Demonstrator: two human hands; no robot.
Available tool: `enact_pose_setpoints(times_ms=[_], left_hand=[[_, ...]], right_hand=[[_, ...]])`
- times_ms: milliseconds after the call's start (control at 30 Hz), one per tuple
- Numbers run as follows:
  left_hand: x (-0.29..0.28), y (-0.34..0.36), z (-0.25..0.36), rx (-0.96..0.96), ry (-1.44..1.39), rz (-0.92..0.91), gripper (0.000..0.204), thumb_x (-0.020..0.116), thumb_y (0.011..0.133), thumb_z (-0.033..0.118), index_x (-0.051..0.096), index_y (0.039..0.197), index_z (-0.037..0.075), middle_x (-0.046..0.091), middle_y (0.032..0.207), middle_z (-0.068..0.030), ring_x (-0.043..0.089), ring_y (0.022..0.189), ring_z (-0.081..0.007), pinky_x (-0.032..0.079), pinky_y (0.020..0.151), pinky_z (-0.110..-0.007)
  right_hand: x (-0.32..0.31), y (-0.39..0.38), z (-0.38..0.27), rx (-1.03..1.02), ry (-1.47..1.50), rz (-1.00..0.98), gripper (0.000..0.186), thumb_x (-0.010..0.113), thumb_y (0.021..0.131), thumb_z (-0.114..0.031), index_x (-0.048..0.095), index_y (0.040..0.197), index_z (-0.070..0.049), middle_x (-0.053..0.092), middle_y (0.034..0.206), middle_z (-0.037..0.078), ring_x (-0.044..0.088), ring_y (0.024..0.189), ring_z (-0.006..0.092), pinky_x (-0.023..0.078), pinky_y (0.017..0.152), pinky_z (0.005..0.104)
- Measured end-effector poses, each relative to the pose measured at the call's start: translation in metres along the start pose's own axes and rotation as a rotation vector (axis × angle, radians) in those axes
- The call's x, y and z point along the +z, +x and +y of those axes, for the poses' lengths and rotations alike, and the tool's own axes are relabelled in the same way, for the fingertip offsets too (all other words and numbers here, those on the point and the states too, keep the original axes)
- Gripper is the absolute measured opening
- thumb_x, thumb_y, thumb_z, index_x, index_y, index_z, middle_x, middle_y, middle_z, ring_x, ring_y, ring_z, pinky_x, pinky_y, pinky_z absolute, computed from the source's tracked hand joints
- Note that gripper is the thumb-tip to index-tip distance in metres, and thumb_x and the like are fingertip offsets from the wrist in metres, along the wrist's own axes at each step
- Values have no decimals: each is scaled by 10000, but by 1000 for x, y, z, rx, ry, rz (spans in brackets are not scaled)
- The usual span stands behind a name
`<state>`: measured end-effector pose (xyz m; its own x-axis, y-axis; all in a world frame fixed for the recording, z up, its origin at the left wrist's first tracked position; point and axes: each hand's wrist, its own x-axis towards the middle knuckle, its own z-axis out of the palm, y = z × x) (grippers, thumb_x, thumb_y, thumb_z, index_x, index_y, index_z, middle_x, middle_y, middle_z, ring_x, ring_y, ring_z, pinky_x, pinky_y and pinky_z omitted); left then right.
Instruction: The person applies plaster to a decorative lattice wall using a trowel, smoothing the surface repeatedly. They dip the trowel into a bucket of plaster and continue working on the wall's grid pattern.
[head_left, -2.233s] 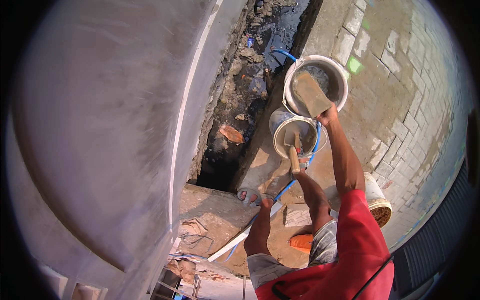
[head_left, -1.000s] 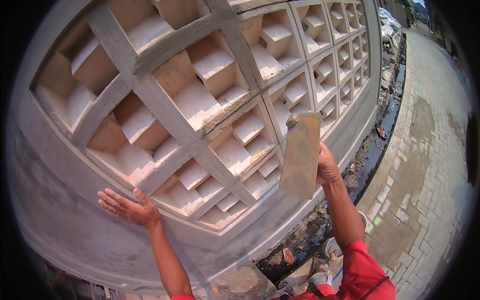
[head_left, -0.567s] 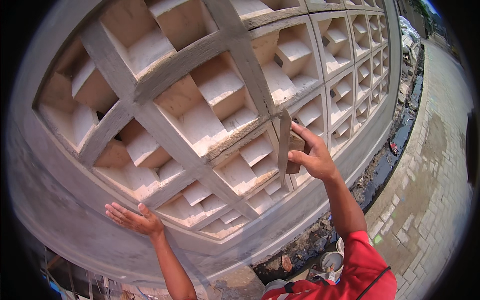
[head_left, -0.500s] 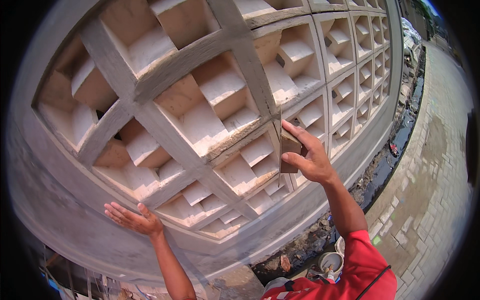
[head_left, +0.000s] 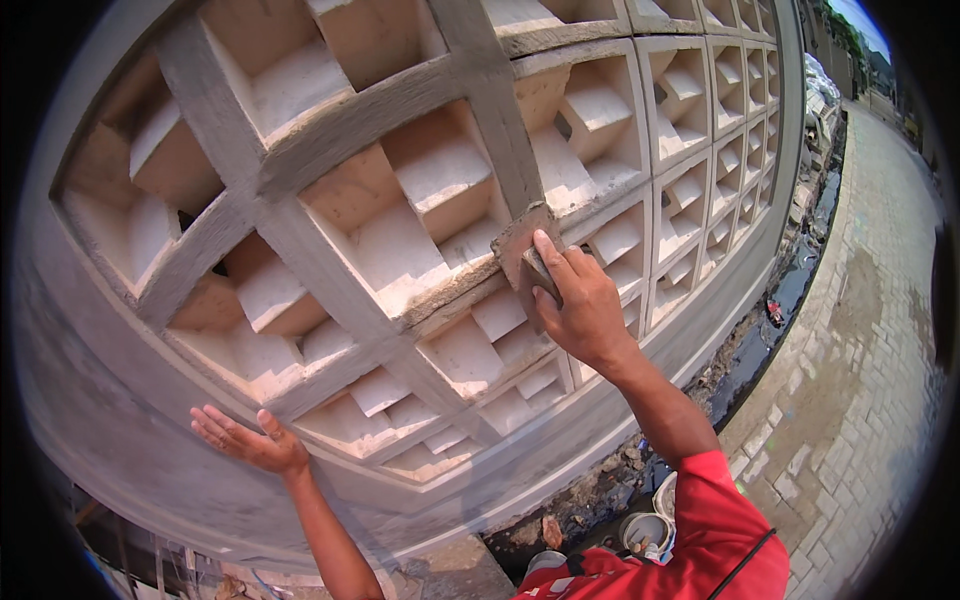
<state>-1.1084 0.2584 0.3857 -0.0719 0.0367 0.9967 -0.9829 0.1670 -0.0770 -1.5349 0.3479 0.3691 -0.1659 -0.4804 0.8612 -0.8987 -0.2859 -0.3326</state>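
Note:
My right hand (head_left: 590,315) grips the block handle of a thin-plated plastering float (head_left: 517,243), with the index finger stretched along it. The float's flat plate lies against a joint where mortar strips cross on a wall of pale openwork ventilation blocks (head_left: 375,235). Grey mortar (head_left: 500,115) covers the strip running up from the float, while the joint to its lower left shows a rough, crumbly edge. My left hand (head_left: 250,440) is open and holds nothing. Its palm is raised and its fingers point left, in front of the smooth grey lower wall (head_left: 130,400).
Below right, a bucket (head_left: 645,532) stands beside my red sleeve. A dark, wet drainage channel (head_left: 745,375) with rubble runs along the wall's foot. Beyond it lies a paved path (head_left: 860,390). Sticks and debris (head_left: 180,565) show at the lower left.
The float has turned from edge-on to flat against the joint, moving slightly left and up with my right hand. My left hand stays open, a little farther left in the picture.

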Motion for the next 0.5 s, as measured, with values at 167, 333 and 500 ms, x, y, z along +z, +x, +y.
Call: enact_pose_setpoints(times_ms=[167, 333, 500], left_hand=[[1, -1, -3, 8, -9, 10, 710, 378, 1034, 511, 277, 1549, 33, 252, 1621, -164, 211, 1495, -384, 170, 1211, -512], [-1, -2, -5, 20, 27, -2, 716, 337, 1041, 525, 256, 1556, 34, 247, 1618, -171, 212, 1494, -389, 177, 1209, -532], [-3, 0, -1, 2, 15, -18, 728, 325, 1040, 537, 251, 1557, 30, 245, 1619, -171, 210, 1493, -393, 167, 1213, -523]], right_hand=[[6, -33, 4, 33, -46, -75, 713, 678, 774, -75, 458, 1451, -39, 548, 976, 147, 572, 877, 332, 511, 742, 440], [-23, -40, -2, 62, -54, -93, 690, 681, 765, -102, 495, 1428, -57, 548, 972, 140, 594, 855, 326, 522, 712, 435], [-44, 8, -9, 120, -127, -40, 654, 672, 767, -119, 521, 1401, -64, 548, 947, 134, 596, 835, 321, 523, 707, 430]])
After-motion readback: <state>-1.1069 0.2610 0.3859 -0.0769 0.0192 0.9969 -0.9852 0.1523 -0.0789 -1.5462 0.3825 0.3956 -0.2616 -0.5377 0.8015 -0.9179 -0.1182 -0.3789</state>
